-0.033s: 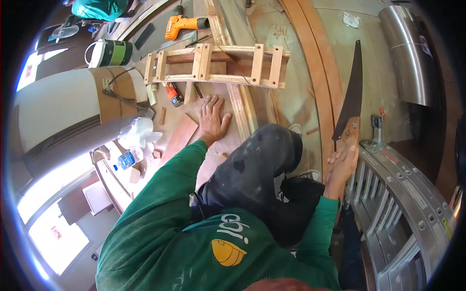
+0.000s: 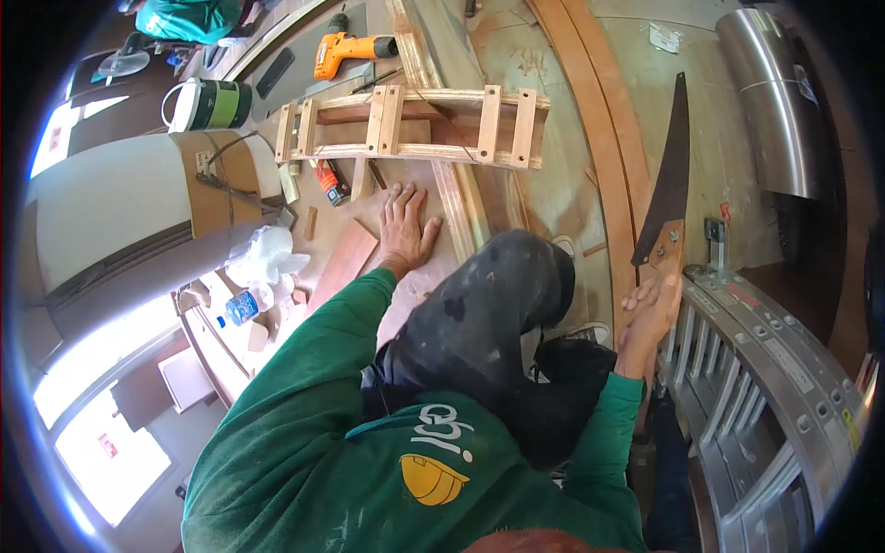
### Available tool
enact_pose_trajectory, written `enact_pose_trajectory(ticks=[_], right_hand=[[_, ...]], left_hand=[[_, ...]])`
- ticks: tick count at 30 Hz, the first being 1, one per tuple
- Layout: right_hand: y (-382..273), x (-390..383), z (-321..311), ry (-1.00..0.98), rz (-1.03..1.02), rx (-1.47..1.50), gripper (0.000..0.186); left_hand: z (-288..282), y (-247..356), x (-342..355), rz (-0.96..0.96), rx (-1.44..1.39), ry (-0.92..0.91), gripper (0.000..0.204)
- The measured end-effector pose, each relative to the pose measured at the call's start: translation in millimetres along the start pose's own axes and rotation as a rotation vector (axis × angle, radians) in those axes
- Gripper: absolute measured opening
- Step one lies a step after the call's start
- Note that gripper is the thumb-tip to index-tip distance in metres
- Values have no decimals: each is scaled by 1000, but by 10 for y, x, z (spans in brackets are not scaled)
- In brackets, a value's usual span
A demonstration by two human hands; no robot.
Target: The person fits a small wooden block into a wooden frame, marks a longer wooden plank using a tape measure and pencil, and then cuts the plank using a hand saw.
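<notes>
My left hand (image 2: 404, 230) lies flat with fingers spread on a wooden surface, beside a reddish board (image 2: 346, 263). In my right hand (image 2: 648, 321) is a handsaw (image 2: 669, 175), gripped by its wooden handle. Its dark blade points up and away from me, with the tip at the far right. Just beyond my left hand sits a narrow wooden frame (image 2: 391, 120) of two long rails joined by several cross slats. It rests across a long timber strip (image 2: 458, 198). A small red and black can (image 2: 330, 182) lies close to my left fingertips.
An orange drill (image 2: 346, 55) and a green-and-black bucket (image 2: 212, 103) are at the far left. A plastic bottle (image 2: 241, 308) lies by a crumpled plastic bag (image 2: 267, 256). On the right are a metal ladder (image 2: 784, 359) and a shiny cylinder (image 2: 772, 101). Another person (image 2: 189, 17) is at the top left.
</notes>
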State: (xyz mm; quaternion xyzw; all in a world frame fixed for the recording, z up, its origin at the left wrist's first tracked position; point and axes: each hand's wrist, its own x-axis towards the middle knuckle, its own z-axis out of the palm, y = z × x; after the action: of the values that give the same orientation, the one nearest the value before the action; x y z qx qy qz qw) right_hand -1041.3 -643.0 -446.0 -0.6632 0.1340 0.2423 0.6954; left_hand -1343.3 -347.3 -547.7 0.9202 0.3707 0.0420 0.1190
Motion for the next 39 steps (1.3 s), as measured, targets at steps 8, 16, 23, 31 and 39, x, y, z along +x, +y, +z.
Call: enact_pose_trajectory(ticks=[8, 16, 23, 31, 39], right_hand=[[-6, -812, 81, -20, -293, -120, 54], [-192, -2146, -433, -489, -438, 167, 56], [333, -2685, 466, -865, 227, 186, 53], [1496, -2576, 1904, -1275, -360, -620, 58], [626, -2249, 1987, -892, -745, -917, 64]], left_hand=[[111, -157, -14, 38, -41, 1, 69], [-155, -288, -201, 93, -597, 15, 62], [-1742, -193, -699, -144, -1808, -56, 91], [-1673, -1593, -584, -421, -1792, 174, 36], [-969, -2369, -907, -663, -900, 129, 46]])
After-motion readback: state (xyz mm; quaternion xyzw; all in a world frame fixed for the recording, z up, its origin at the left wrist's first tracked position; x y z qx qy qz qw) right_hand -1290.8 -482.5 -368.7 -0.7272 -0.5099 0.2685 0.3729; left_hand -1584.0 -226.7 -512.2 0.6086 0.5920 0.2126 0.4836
